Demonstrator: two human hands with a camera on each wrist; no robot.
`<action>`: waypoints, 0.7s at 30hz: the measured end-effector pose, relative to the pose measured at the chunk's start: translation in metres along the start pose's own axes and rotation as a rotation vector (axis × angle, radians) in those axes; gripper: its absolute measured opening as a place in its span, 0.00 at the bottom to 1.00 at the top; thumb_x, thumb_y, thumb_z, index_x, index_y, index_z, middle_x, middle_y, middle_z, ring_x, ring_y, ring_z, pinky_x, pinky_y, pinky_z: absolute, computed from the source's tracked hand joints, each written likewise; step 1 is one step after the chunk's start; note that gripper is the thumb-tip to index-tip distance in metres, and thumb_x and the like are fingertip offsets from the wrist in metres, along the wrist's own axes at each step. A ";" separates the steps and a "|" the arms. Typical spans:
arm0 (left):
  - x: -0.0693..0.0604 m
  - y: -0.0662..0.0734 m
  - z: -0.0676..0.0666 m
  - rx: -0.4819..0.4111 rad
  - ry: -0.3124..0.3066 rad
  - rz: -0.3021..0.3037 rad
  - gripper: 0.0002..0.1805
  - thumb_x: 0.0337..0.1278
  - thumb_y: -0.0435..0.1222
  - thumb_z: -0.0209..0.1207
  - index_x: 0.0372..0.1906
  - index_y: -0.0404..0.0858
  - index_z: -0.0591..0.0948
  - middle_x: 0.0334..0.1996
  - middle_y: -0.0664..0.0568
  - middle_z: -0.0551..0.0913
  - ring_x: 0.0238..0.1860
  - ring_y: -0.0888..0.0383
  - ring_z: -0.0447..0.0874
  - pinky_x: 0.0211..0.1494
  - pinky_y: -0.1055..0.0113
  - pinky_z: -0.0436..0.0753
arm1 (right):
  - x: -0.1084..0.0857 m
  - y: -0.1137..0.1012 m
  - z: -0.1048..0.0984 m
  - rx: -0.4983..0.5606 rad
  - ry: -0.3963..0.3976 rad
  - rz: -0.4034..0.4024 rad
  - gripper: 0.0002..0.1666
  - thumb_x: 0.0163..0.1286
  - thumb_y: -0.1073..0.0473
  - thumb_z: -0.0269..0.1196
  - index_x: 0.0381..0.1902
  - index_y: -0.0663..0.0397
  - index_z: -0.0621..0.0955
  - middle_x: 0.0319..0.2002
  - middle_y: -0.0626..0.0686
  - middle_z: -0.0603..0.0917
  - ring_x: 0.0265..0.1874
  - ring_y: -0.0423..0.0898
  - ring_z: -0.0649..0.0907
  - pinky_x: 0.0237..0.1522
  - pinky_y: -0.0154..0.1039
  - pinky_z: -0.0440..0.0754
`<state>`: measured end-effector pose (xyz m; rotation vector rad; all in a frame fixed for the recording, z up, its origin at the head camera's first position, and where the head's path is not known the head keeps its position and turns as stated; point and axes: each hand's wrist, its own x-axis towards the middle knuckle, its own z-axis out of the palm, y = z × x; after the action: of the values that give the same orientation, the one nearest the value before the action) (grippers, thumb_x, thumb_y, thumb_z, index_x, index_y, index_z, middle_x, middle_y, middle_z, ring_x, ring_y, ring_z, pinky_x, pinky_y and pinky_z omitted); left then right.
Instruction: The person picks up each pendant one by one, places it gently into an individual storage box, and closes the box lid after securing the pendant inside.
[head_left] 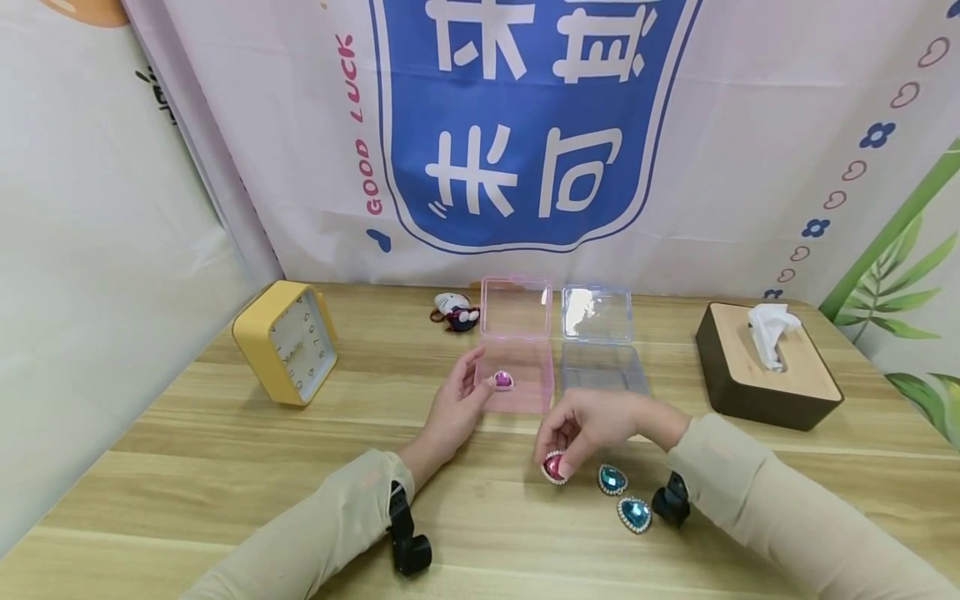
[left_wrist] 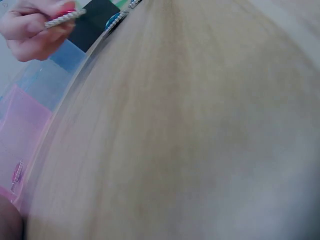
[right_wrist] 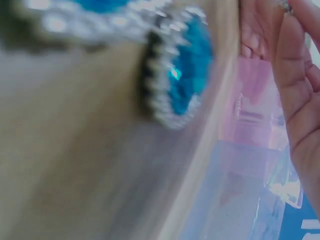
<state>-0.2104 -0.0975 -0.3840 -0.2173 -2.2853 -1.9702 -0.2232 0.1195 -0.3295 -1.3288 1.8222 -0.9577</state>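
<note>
The right hand (head_left: 592, 425) pinches a red gem with a beaded rim (head_left: 554, 467) just above the table, in front of the boxes. Beside the open pink box (head_left: 528, 402), the left hand (head_left: 454, 407) rests at its left wall, fingers extended. Inside that box lies a magenta gem (head_left: 502, 380), near the left thumb. Two blue gems (head_left: 612, 479) (head_left: 635, 514) lie on the table right of the red one; the right wrist view shows a blue gem (right_wrist: 192, 70) up close. In the left wrist view, the red gem (left_wrist: 65, 17) is in the right fingers.
An open clear-blue box (head_left: 604, 367) stands right of the pink one. Behind the left hand is a small doll (head_left: 457, 312). A yellow clock (head_left: 287, 342) stands at the left, a tissue box (head_left: 772, 375) at the right. A printed curtain (head_left: 525, 267) hangs behind the table.
</note>
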 end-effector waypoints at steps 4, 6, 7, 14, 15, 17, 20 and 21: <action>0.001 -0.001 0.000 0.003 -0.004 0.012 0.29 0.57 0.30 0.54 0.65 0.35 0.64 0.66 0.36 0.62 0.67 0.42 0.58 0.70 0.51 0.60 | 0.000 0.000 -0.008 -0.004 0.043 -0.021 0.14 0.54 0.65 0.67 0.39 0.66 0.82 0.28 0.58 0.84 0.25 0.33 0.76 0.27 0.28 0.78; 0.001 -0.001 0.000 0.002 -0.006 0.012 0.29 0.57 0.30 0.54 0.65 0.35 0.64 0.66 0.36 0.62 0.68 0.42 0.58 0.70 0.52 0.60 | 0.000 -0.001 -0.011 -0.001 0.069 -0.025 0.14 0.55 0.65 0.67 0.39 0.66 0.81 0.28 0.57 0.83 0.24 0.33 0.76 0.26 0.28 0.78; 0.001 -0.001 0.000 0.001 -0.007 0.011 0.29 0.57 0.30 0.54 0.66 0.36 0.64 0.66 0.36 0.62 0.68 0.42 0.58 0.70 0.52 0.59 | 0.000 -0.001 -0.013 0.001 0.088 -0.025 0.14 0.55 0.65 0.67 0.39 0.67 0.81 0.27 0.56 0.83 0.24 0.34 0.76 0.26 0.27 0.78; 0.001 -0.001 -0.001 0.003 -0.008 0.013 0.29 0.58 0.31 0.54 0.66 0.36 0.63 0.66 0.36 0.62 0.68 0.42 0.58 0.70 0.52 0.59 | 0.004 -0.002 -0.022 0.026 0.229 0.035 0.15 0.55 0.64 0.67 0.40 0.67 0.81 0.24 0.49 0.81 0.20 0.36 0.77 0.22 0.35 0.80; 0.001 -0.001 -0.001 0.006 -0.008 0.011 0.29 0.58 0.31 0.54 0.66 0.36 0.63 0.67 0.36 0.62 0.68 0.42 0.58 0.70 0.52 0.59 | 0.005 -0.003 -0.023 0.022 0.251 0.045 0.15 0.56 0.64 0.67 0.41 0.66 0.81 0.23 0.48 0.80 0.20 0.36 0.77 0.22 0.35 0.80; 0.001 0.000 -0.001 0.010 -0.008 0.007 0.30 0.58 0.32 0.54 0.66 0.37 0.63 0.67 0.37 0.62 0.68 0.42 0.58 0.70 0.53 0.59 | 0.008 -0.003 -0.025 0.013 0.292 0.063 0.16 0.56 0.63 0.67 0.42 0.65 0.81 0.23 0.48 0.79 0.20 0.37 0.76 0.22 0.35 0.80; 0.001 0.000 0.000 0.018 -0.009 0.006 0.30 0.58 0.32 0.55 0.66 0.37 0.63 0.67 0.37 0.61 0.68 0.42 0.58 0.70 0.53 0.60 | 0.012 -0.003 -0.030 0.008 0.347 0.073 0.17 0.56 0.64 0.67 0.43 0.66 0.81 0.23 0.48 0.78 0.20 0.37 0.76 0.22 0.35 0.79; 0.001 0.001 0.000 0.020 -0.009 0.005 0.30 0.58 0.32 0.55 0.66 0.37 0.63 0.67 0.37 0.61 0.68 0.42 0.58 0.70 0.53 0.60 | 0.013 -0.003 -0.031 0.016 0.360 0.071 0.17 0.56 0.64 0.66 0.43 0.67 0.80 0.22 0.49 0.78 0.20 0.38 0.76 0.22 0.35 0.80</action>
<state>-0.2109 -0.0976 -0.3832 -0.2299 -2.3067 -1.9465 -0.2518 0.1112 -0.3126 -1.1268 2.1062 -1.2320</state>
